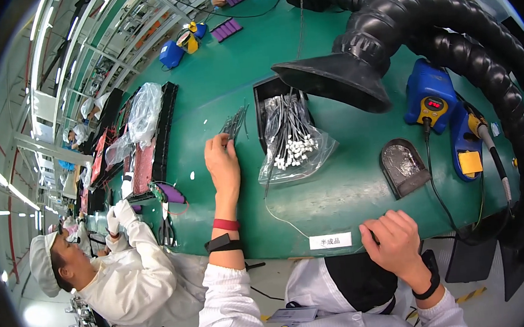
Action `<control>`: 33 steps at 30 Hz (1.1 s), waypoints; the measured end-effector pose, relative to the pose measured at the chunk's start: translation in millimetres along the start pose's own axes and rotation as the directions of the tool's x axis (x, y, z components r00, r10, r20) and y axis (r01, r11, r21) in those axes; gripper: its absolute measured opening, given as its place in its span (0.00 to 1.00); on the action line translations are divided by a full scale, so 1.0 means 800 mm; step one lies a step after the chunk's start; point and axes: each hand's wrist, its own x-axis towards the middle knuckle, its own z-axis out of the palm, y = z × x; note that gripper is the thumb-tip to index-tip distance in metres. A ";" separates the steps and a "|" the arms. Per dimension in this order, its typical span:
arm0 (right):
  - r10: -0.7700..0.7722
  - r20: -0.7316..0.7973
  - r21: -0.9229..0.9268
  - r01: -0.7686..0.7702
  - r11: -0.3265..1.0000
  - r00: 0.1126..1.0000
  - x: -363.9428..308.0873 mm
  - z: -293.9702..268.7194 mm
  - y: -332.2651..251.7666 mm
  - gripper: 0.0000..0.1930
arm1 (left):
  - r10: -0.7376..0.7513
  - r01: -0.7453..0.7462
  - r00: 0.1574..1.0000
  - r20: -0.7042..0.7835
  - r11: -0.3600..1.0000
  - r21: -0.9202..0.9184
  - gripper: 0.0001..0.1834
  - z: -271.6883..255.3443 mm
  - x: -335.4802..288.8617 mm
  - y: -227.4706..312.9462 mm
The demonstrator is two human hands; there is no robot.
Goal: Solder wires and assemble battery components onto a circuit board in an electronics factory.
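My left hand [222, 164] reaches over the green table, its fingers drawn together at the near end of a loose bunch of thin dark wires [234, 123]. The exact grip at the fingertips is partly hidden. Right of it, a clear plastic bag [320, 156] in a black tray [262, 110] holds many dark cables with white connectors [297, 151]. Near the table's front edge my right hand [395, 242] rests with loosely curled fingers and the thumb apart. I see nothing in it. A white printed label [330, 241] lies to its left.
A black fume-extraction hood [336, 82] overhangs the right side. Beyond it stand a blue soldering station [429, 96] and an iron in its holder [467, 139], with a dark scoop-shaped tray [404, 166] nearer. At left, a co-worker [122, 269] sits near scissors [166, 228] and a black bin [163, 135].
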 end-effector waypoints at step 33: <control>0.644 0.171 0.000 -0.653 0.757 0.746 -0.275 -0.091 -0.040 0.18 | 0.598 -0.523 0.787 0.148 0.776 -0.352 0.19 -0.113 -0.147 0.160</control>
